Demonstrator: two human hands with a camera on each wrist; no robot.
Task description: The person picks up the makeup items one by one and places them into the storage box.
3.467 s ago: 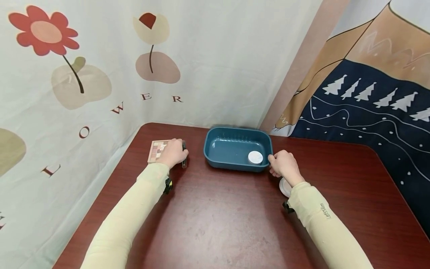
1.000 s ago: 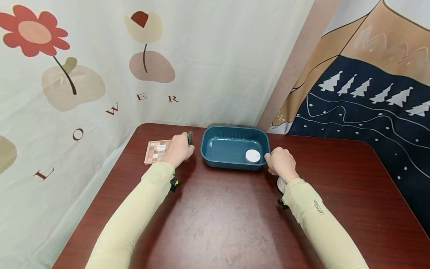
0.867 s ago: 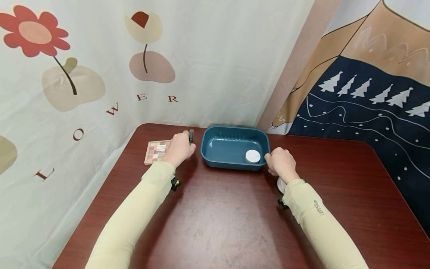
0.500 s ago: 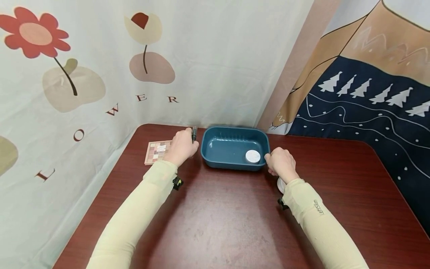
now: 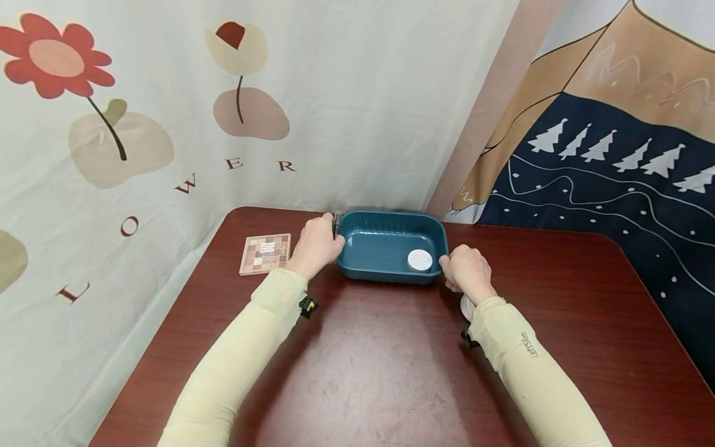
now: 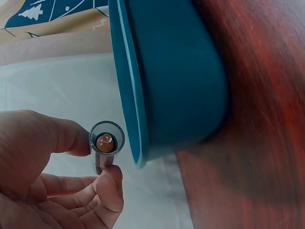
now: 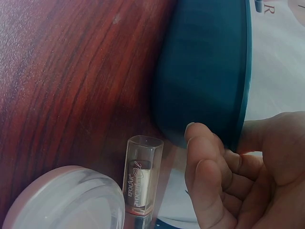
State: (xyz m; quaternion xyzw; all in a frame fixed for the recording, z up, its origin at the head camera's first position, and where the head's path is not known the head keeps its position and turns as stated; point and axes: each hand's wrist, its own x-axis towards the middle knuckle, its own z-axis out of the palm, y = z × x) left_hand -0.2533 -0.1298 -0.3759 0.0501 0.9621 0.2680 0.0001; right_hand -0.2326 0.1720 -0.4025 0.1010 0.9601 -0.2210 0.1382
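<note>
In the head view my left hand (image 5: pixel 317 246) pinches a slim cosmetic tube (image 5: pixel 337 223) at the left end of a blue plastic basin (image 5: pixel 391 276). The left wrist view shows the tube end-on between thumb and fingers, clear-walled with an orange-brown core, beside the basin's rim and apart from it. At the basin's right end my right hand (image 5: pixel 468 270) pinches the rim, thumb on one side and curled fingers on the other, as the right wrist view shows. A round white-topped container (image 5: pixel 420 261) lies inside the basin near its right end.
An eyeshadow palette (image 5: pixel 267 253) lies on the table (image 5: pixel 363 360) at the left. Beneath my right wrist is a round clear-lidded case (image 7: pixel 66 202), with a clear-capped lipstick (image 7: pixel 140 179) beside it. A printed curtain (image 5: pixel 357 105) hangs behind the table.
My left hand has picked the tube up from beside the palette and moved it right to the basin's left end, uncovering the palette. My right hand keeps its hold on the rim.
</note>
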